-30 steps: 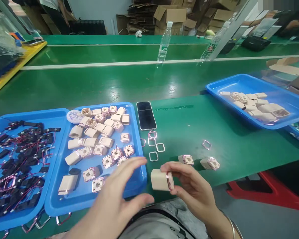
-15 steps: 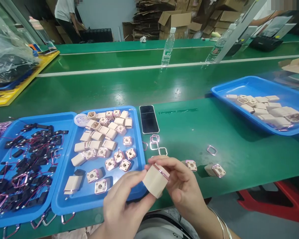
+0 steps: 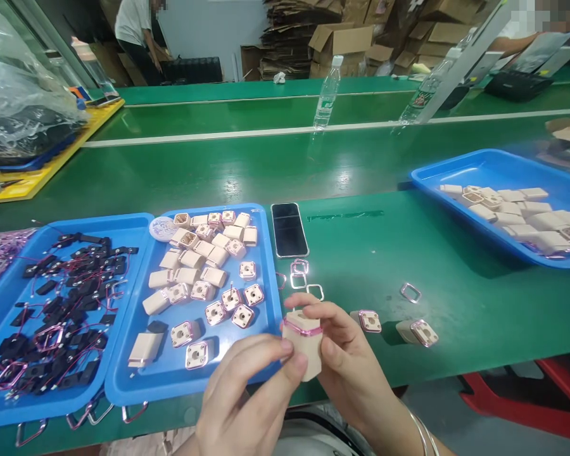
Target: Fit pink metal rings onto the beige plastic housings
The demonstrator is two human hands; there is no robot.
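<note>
A beige plastic housing (image 3: 308, 356) with a pink metallic ring at its top is held upright between both hands at the table's near edge. My left hand (image 3: 237, 399) grips it from the left with thumb and fingers closed on its side. My right hand (image 3: 349, 358) wraps around it from the right, fingers over the ring. Just behind lie several loose pink rings (image 3: 300, 273) on the green table (image 3: 361, 247). Two more housings with rings (image 3: 371, 320), (image 3: 420, 332) rest to the right.
A blue tray (image 3: 266, 266) of beige housings sits at left-centre, another blue tray (image 3: 9, 380) of black wired parts further left, a third blue tray (image 3: 460, 161) at the right. A phone (image 3: 289, 229) lies face-up; a water bottle (image 3: 327, 101) stands on the conveyor. A person stands far back.
My left hand came off the tray area and closed onto the housing. The housing turned from lying sideways to standing upright with the ring on top.
</note>
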